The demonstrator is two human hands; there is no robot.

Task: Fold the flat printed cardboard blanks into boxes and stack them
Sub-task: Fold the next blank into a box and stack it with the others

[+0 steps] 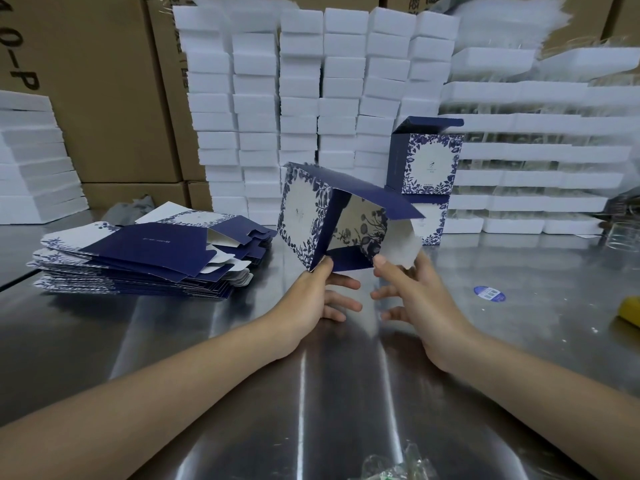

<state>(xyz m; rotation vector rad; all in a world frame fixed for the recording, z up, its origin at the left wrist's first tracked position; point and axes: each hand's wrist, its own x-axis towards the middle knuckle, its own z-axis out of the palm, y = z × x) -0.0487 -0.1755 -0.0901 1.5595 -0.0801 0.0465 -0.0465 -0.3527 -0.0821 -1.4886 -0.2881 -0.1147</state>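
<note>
Half-folded box [304,213]: held tilted above the middle of the table, its open end turned near and right. One white-and-blue floral panel faces left, a dark blue panel lies on top and juts out to the right, and the printed inside is seen through the opening.
Left hand [318,299]: the low near corner of the box is pinched between the thumb on top and the forefinger beneath. The other fingers are loosely spread under it.
Right hand [415,299]: a white flap at the right of the open end is pinched, with the thumb on the near face and fingertips behind it. The lower fingers are curled and hold nothing.
Flat blanks [138,258]: piled in a loose, fanned stack on the table, left of the hands and well apart from them. Dark blue panels and white tabs are shown.
Finished boxes [431,164]: two are stacked one on the other at the far right of the held box, against the foam. The lid flap of the upper one stands open.
Steel table [346,393]: shiny, with both forearms stretched over it.
Foam blocks [301,98]: stacked in tall white columns along the far side.
Foam trays [536,154]: layered at the far right.
Brown cartons [104,98]: stood at the far left, behind the foam.
Blue sticker [489,294]: laid flat on the table, right of the right hand.
Yellow object [630,311]: cut off by the right edge; what it is cannot be told.
Clear wrapper [391,467]: crumpled at the near edge.
</note>
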